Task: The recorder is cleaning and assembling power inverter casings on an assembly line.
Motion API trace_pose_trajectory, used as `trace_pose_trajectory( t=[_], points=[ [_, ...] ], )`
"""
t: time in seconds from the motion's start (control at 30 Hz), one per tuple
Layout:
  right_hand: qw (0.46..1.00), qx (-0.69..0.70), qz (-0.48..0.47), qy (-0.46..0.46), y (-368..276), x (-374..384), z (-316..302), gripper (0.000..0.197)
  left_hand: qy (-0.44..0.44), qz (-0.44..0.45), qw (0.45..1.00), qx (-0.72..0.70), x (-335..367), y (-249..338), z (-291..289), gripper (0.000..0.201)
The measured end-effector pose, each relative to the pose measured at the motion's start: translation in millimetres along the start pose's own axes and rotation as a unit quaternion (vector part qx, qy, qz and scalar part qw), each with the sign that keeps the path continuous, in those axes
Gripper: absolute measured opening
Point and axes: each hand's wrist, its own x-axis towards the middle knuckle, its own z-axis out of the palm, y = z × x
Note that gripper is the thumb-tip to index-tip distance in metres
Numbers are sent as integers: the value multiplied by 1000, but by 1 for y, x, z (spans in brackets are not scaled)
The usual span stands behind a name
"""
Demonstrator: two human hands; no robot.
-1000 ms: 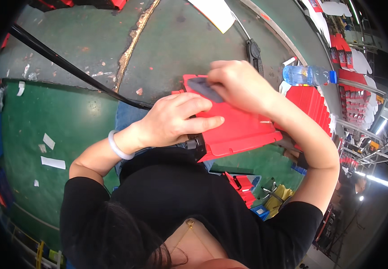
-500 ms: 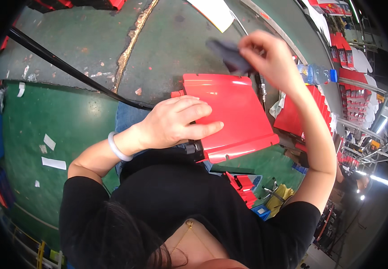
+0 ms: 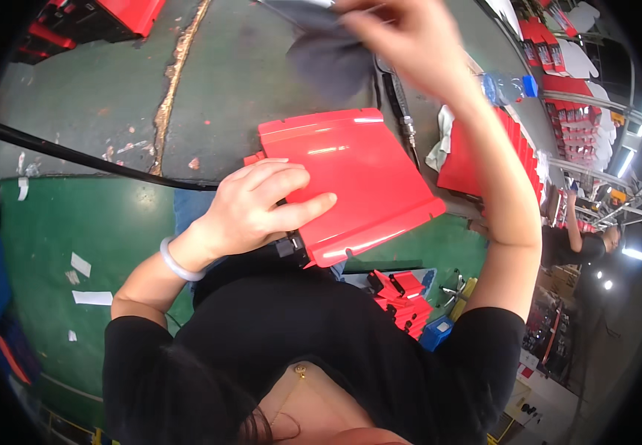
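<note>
A glossy red metal cover panel [image 3: 358,178] with notched, folded edges lies in front of me, tilted a little. Black fittings [image 3: 290,248] show along its left side. My left hand [image 3: 261,204] is closed around that left edge, its fingers resting on the red face. Higher up, beyond the panel's far edge, my right hand [image 3: 410,37] pinches a dark grey cloth [image 3: 332,59]. Motion blurs both the cloth and the fingers. The cloth hangs over the green worktop, apart from the panel.
A black hose [image 3: 76,156] crosses the worktop [image 3: 224,81] at left. Beside the panel lies a dark tool [image 3: 401,107] with a metal tip. Ribbed red parts [image 3: 476,159] and a blue-capped bottle [image 3: 506,87] stand at right. Red units [image 3: 106,22] sit at the far left. Another person [image 3: 577,241] is at right.
My right hand has lifted the cloth up and away from the panel, toward the top of the view. The panel and my left hand appear slightly further left.
</note>
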Motion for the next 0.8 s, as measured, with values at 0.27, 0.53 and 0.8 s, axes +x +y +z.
trace_pose_trajectory(
  t=[0.27, 0.53, 0.8],
  points=[
    [974, -43, -59, -213, 15, -62, -2, 14, -15, -21, 1000, -12, 4, 0, -6, 49],
    [866, -362, 35, -344, 69, -95, -31, 13, -13, -45, 999, -19, 10, -1, -8, 54],
    [981, -33, 115, -154, 23, -94, -52, 11, -12, -12, 1000, 1, 3, 0, -5, 44]
  ],
)
